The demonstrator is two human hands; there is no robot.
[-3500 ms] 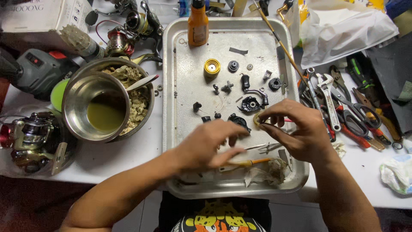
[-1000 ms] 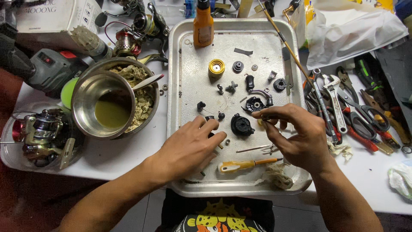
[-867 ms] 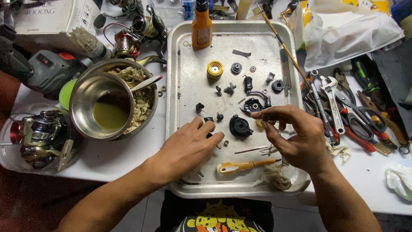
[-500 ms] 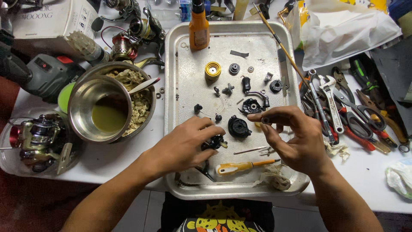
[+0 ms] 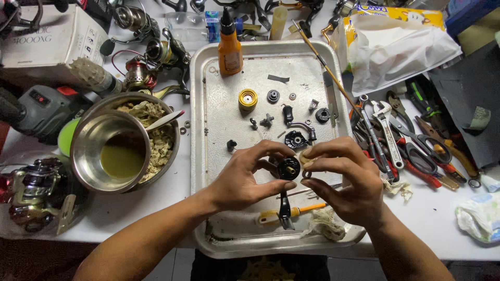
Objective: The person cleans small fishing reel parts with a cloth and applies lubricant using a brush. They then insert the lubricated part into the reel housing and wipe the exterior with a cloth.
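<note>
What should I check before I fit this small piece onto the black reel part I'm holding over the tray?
1. Black reel part held firmly in the left hand: ok, fingers wrap its round body, the stem hangs down.
2. Small ring piece pinched in the right hand: ok, held at the fingertips beside the part.
3. Work held over the metal tray, so a drop lands inside: ok.
4. Ring lined up with its seat: cannot tell, fingers hide it.
5. Orange-handled tool within reach: ok, lying in the tray below the hands.
</note>
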